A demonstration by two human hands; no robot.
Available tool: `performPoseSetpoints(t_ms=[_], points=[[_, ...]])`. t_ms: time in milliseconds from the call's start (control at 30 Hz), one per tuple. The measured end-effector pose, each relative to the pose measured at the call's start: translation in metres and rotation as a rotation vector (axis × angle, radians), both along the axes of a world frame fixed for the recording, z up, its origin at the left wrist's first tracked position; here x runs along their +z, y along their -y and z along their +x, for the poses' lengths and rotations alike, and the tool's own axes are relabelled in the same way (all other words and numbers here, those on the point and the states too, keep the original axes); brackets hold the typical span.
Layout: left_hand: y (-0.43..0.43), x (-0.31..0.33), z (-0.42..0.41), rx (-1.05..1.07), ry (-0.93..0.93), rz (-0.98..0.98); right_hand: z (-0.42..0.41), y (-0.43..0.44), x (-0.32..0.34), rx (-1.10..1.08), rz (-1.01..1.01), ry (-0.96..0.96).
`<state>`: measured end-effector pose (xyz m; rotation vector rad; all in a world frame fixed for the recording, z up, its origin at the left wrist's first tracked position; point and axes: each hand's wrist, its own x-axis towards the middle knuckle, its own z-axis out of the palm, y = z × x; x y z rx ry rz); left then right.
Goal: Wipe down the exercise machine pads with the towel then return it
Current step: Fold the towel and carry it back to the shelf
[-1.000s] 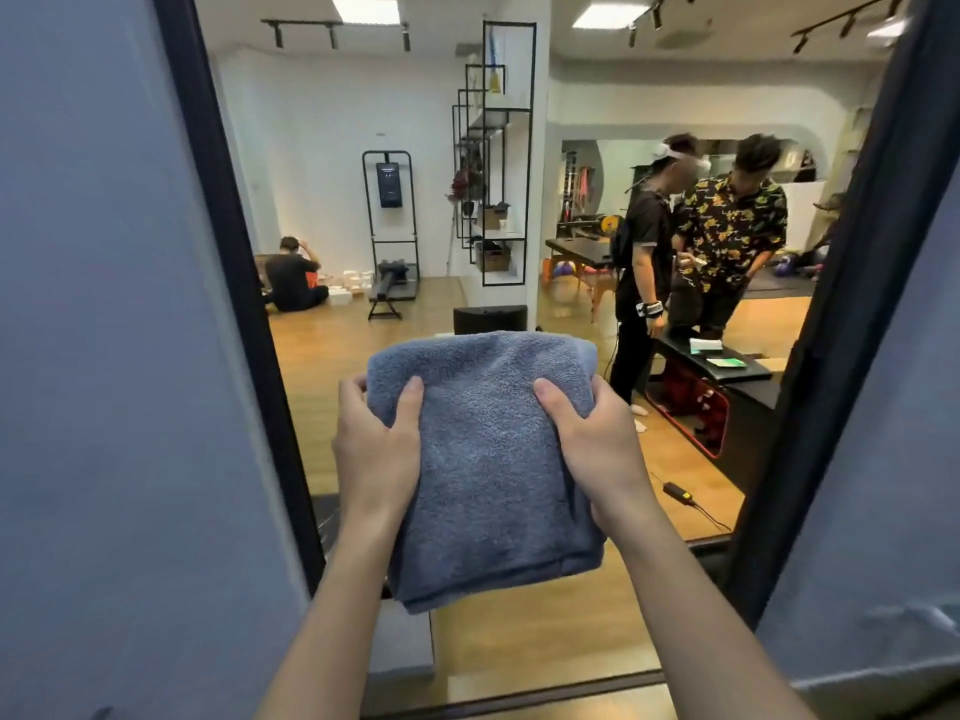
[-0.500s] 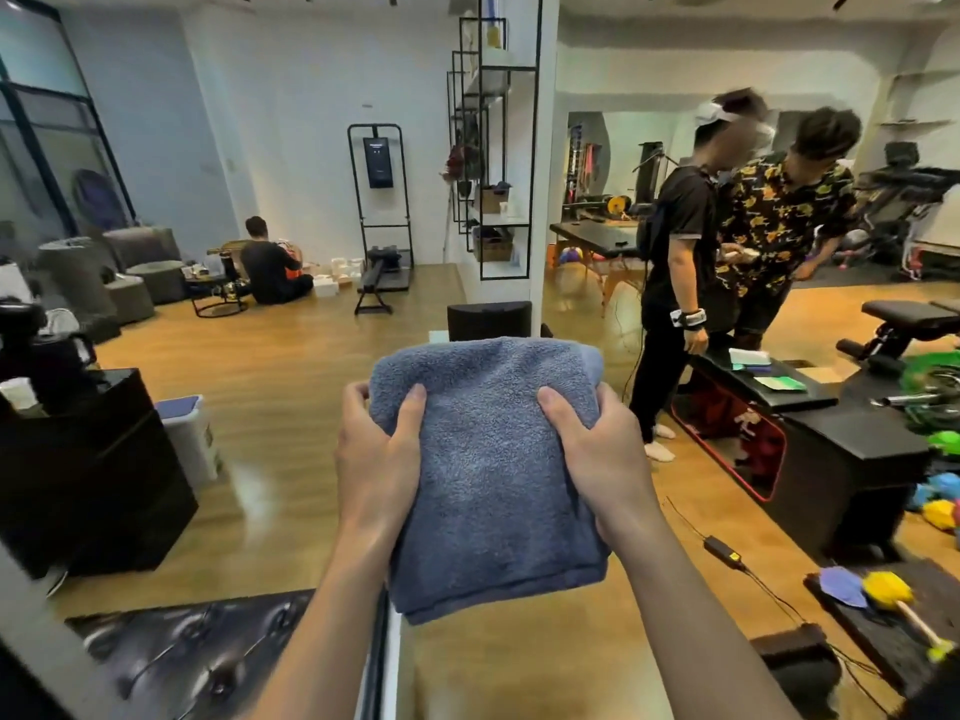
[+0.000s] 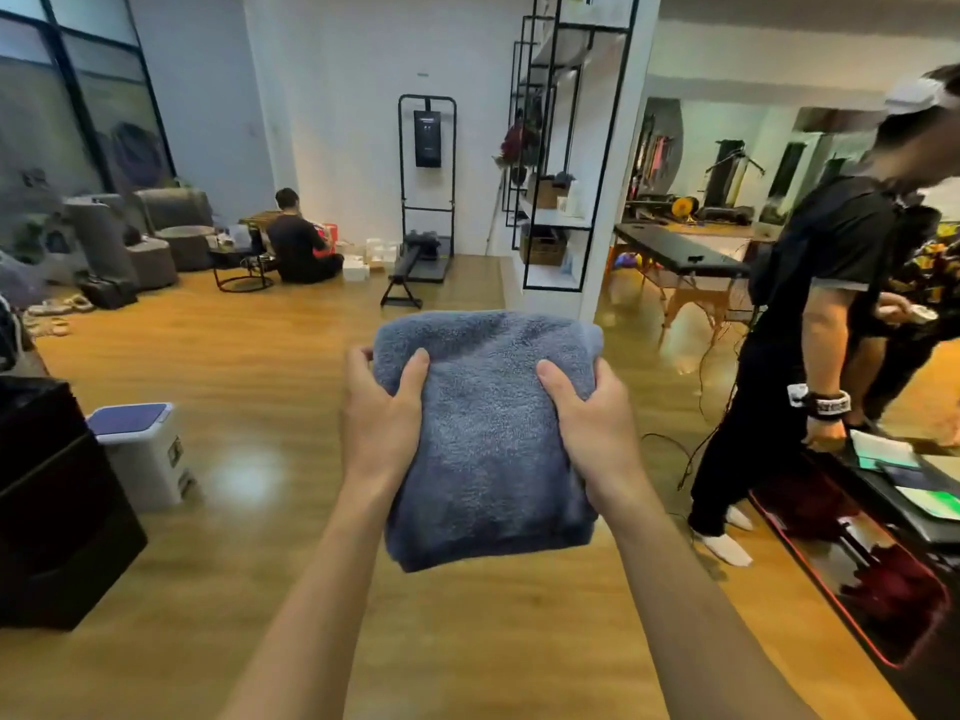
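A folded grey-blue towel [image 3: 488, 433] hangs in front of me at chest height. My left hand [image 3: 382, 413] grips its left edge, thumb on top and fingers curled underneath. On the other side my right hand [image 3: 592, 423] holds the right edge the same way. A black exercise machine [image 3: 426, 200] with a low bench stands against the far white wall, beyond the towel. No pad is near my hands.
A person in black [image 3: 810, 324] stands close on the right beside a black desk [image 3: 893, 517]. Another person [image 3: 298, 241] sits on the floor far back. A black cabinet [image 3: 57, 501] and white bin [image 3: 145, 454] are at left. A shelf pillar [image 3: 571, 148] rises ahead over wooden floor.
I have passed through the dark door frame into the room and moved forward. The standing people have slid to the right edge. Both hands keep the same grip on the towel.
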<state>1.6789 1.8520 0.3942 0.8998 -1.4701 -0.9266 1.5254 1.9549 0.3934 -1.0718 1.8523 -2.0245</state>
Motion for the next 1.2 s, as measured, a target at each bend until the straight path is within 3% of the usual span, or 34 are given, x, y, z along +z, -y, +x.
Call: performPoseSetpoints(t_ms=[367, 633, 933, 1200], points=[[0.323, 0.014, -0.207, -0.003, -0.005, 0.008, -0.209, 0.325, 0.015, -0.016, 0.025, -0.020], [0.568, 0.011, -0.353, 0.067, -0.015, 0.000, -0.363, 0.579, 0.011, 0.086, 0.034, -0.013], [0.857, 0.007, -0.466, 0.114, -0.034, -0.006, -0.478, 0.874, 0.011, 0.169, 0.041, -0.005], [1.120, 0.006, -0.574, 0.039, -0.024, -0.001, -0.576, 1.120, 0.014, 0.104, 0.059, 0.010]])
